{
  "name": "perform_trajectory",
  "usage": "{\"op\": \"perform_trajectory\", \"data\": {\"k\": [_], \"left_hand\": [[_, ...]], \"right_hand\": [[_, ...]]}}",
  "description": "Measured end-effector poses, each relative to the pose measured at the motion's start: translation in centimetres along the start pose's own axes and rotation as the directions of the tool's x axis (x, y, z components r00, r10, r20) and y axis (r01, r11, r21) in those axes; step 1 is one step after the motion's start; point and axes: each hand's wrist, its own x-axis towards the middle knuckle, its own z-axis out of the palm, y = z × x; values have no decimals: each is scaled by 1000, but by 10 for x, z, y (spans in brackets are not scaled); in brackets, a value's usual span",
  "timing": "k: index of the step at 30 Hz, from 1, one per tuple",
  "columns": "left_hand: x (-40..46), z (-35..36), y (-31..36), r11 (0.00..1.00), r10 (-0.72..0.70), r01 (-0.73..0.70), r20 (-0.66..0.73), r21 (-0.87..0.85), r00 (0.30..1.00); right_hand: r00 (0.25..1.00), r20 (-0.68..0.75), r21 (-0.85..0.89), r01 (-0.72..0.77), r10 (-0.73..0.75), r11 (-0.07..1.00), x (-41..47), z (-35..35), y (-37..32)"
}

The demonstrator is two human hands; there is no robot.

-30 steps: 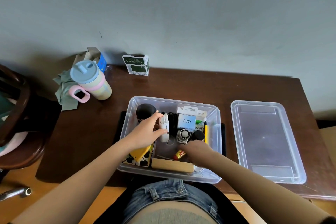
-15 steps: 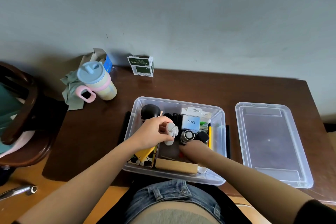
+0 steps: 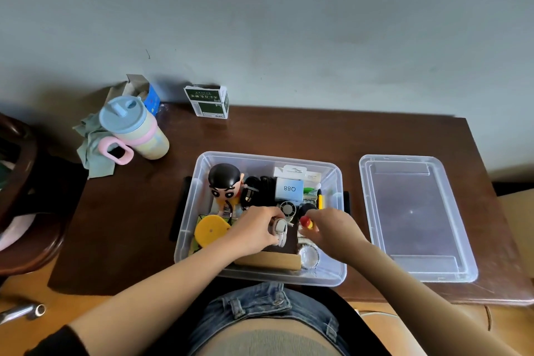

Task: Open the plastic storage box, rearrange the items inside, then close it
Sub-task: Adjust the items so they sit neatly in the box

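Storage box (image 3: pixel 199 228), clear plastic and open, sits on the dark wooden table (image 3: pixel 289 136) directly in front of you, with both your hands inside it. Your left hand (image 3: pixel 254 230) has its fingers curled around a small white object (image 3: pixel 279 231) near the middle of the box; what the object is cannot be told. Your right hand (image 3: pixel 332 228) pinches a small red and yellow item (image 3: pixel 305 222) just to the right of the white one. The two hands are close together but not touching.

Around them, the box holds a cartoon figure (image 3: pixel 225 185) with black hair at the far left, a yellow disc (image 3: pixel 209 230) at the near left, black cables (image 3: pixel 260 188) and a light blue card marked Q88 (image 3: pixel 289 188) at the far side, and a wooden block (image 3: pixel 268 260) along the near wall.

The lid (image 3: pixel 413 217) lies flat on the table to the right of the box, apart from it, its long side running near to far. Your right hand is the nearer one to it, so closing will likely start with a reach to the right.

At the far left of the table stand a pastel cup (image 3: pixel 133 127) and a green carton (image 3: pixel 207 101).
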Motion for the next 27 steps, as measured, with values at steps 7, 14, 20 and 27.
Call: {"op": "perform_trajectory", "data": {"k": [7, 14, 20, 27], "left_hand": [[4, 13, 8, 993, 86, -94, 99, 78, 991], [19, 19, 18, 924, 138, -185, 160, 334, 977], [24, 23, 21, 822, 233, -278, 152, 497, 961], [22, 17, 17, 831, 246, -282, 138, 480, 959]], "right_hand": [[989, -49, 59, -137, 140, 989, 4, -4, -5], [983, -49, 62, -173, 176, 983, 5, -6, -5], [980, -55, 64, -187, 190, 980, 4, -6, -7], [978, -62, 102, -192, 199, 976, 4, -7, -5]]}}
